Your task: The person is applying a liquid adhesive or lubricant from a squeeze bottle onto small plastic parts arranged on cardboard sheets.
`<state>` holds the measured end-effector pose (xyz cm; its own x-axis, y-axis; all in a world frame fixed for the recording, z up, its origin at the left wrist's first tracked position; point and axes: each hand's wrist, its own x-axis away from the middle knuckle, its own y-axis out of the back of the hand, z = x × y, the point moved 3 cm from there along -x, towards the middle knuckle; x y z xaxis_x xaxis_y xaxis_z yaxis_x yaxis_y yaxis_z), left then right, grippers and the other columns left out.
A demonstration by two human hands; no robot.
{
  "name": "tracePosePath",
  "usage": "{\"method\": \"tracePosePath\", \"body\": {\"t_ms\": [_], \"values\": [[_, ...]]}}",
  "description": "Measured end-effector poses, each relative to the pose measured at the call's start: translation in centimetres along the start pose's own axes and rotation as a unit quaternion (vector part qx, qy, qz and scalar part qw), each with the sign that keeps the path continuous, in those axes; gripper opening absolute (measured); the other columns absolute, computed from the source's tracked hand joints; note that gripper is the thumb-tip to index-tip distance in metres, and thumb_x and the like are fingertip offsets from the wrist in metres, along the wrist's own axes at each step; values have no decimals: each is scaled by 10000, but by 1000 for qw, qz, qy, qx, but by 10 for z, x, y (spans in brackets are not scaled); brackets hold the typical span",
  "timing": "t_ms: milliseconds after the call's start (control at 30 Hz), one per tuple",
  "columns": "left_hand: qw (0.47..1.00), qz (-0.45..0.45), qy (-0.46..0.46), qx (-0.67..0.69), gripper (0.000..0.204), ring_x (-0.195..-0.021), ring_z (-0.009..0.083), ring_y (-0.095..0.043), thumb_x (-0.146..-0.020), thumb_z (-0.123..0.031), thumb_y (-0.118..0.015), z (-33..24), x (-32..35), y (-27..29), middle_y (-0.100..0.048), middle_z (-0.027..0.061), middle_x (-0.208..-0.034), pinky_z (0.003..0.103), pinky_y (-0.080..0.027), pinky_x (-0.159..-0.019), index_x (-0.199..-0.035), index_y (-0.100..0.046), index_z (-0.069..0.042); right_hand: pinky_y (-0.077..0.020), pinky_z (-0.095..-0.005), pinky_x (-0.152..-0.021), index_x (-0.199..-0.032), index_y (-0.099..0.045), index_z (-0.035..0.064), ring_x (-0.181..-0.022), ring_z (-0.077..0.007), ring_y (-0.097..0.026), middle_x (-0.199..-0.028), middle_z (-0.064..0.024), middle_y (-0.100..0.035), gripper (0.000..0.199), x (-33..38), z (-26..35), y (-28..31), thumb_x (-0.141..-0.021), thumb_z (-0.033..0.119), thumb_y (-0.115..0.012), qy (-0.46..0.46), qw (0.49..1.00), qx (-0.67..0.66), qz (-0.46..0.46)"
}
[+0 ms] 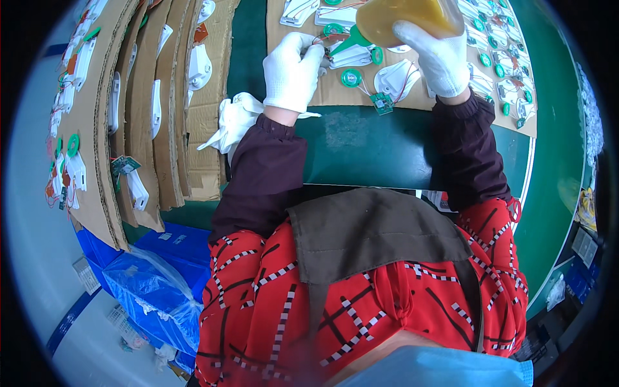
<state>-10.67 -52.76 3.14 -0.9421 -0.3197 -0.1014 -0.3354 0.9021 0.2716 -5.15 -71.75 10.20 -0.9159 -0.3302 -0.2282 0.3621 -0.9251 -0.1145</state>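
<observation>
My right hand (438, 58), in a white glove, grips a squeeze bottle (412, 19) of amber liquid. The bottle is tilted, and its green cone nozzle (351, 46) points down to the left, over a white plastic housing (345, 59). My left hand (293, 72), also gloved, is closed beside that housing, its fingertips at thin red wires by a small brown board (336, 37); what they pinch is hidden. Nearer me on the cardboard sheet (412, 97) lie a green-rimmed round disc (351, 78), a white housing (394, 79) and a green circuit board (382, 103).
Stacked cardboard sheets (209, 129) bearing white housings stand at the left. A spare white glove (242, 119) lies by my left forearm on the green table (367, 148). More wired housings (509, 64) fill the right side. A blue bin (155, 284) with a plastic liner is at lower left.
</observation>
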Motion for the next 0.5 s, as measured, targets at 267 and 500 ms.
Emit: {"method": "tracePosePath", "body": {"t_ms": [267, 500], "values": [[1000, -2, -6, 8, 125, -609, 123, -665, -864, -94, -592, 2, 1, 2, -669, 91, -706, 241, -518, -543, -909, -614, 20, -483, -277, -812, -1191, -513, 10, -937, -149, -584, -1036, -56, -609, 535, -9, -15, 16, -715, 22, -757, 38, 998, 23, 49], [1000, 0, -24, -8, 128, -583, 124, -656, -873, -111, -589, 1, 0, -1, -666, 89, -685, 242, -508, -533, -902, -611, 12, -486, -280, -800, -1177, -519, 10, -932, -146, -584, -1026, -55, -611, 521, -26, -54, 22, -711, 13, -752, 273, 873, -355, 194]]}}
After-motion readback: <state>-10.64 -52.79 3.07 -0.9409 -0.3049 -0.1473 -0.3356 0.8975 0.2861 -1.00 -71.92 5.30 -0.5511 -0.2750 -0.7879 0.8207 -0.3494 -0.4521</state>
